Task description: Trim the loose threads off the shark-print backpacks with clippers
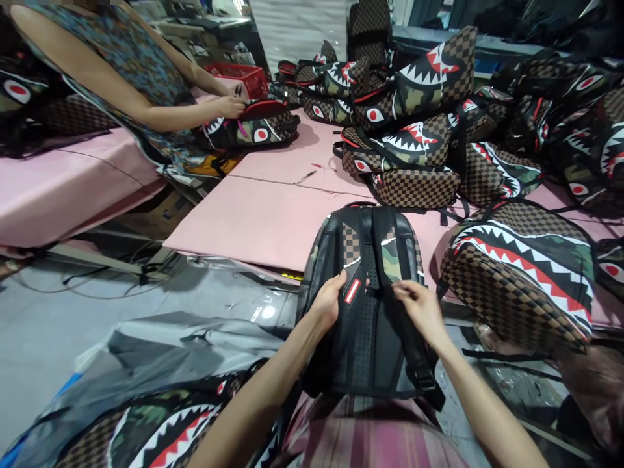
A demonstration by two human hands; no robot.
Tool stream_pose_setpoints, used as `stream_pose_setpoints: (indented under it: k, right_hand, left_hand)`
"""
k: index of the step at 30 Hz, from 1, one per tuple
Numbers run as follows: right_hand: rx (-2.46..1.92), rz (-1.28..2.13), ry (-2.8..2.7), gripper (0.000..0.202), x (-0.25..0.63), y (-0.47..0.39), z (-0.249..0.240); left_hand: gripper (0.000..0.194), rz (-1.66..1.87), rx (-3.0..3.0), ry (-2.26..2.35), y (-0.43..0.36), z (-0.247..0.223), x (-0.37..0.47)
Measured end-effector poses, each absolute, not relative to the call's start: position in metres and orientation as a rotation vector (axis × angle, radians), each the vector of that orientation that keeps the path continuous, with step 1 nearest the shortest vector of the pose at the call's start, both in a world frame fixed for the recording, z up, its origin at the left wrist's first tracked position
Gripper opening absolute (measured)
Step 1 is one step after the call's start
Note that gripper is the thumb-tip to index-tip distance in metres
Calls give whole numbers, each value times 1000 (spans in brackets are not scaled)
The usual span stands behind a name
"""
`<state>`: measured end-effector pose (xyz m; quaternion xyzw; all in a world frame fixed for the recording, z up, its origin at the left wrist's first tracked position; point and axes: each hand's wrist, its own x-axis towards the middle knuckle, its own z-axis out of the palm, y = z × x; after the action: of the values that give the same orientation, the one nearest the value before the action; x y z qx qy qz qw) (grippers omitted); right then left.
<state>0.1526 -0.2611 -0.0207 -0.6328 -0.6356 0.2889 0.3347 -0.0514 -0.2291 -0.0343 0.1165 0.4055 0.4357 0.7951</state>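
Note:
A black backpack [361, 351] lies with its back panel up, across the table edge and close to my body. Its two padded shoulder straps carry checkered and camouflage patches. My left hand [332, 300] grips the left shoulder strap [351, 266], thumb on top, beside a red and white label [352, 291]. With curled fingers, my right hand [418, 307] pinches the edge of the right shoulder strap [390, 260] around mid-length. The backpack's front faces down and is hidden.
Shark-mouth backpacks [419, 143] are piled on the pink table [253, 214]; one large backpack [521, 266] sits close at right. Pens [305, 177] lie mid-table. A co-worker's hands [231, 104] handle another backpack [258, 130]. More bags lie in grey sheeting [160, 338] at lower left.

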Motion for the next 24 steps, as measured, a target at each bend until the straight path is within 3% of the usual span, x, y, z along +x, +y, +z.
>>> stream_pose_setpoints:
  k: [4,8,10,13,18,24]
  right_hand:
    - [-2163,364,-1714,36,230,-288,-20]
    - [-2431,195,-1840,35,275,-322,-30]
    - [-2398,173,-1796,41,273,-327,-33]
    - [-2229,208,-1721,45,245,-319,-26]
    - [-1956,481,-1873,42,172,-288,-6]
    - [-1781,587,-2041,23,108,-261,-18]
  left_hand:
    - [39,939,435,947,-236,-37,-53]
    - [49,1249,1140,1422,-243,-42,-56]
    - [48,1209,1574,1591,-244,-47,-62]
    - [29,971,1960,1624,-244,-55,-75]
    - [24,677,2203,1686,-243,-61,-83]
    - [23,478,2306,1712,-230,-49,-78]
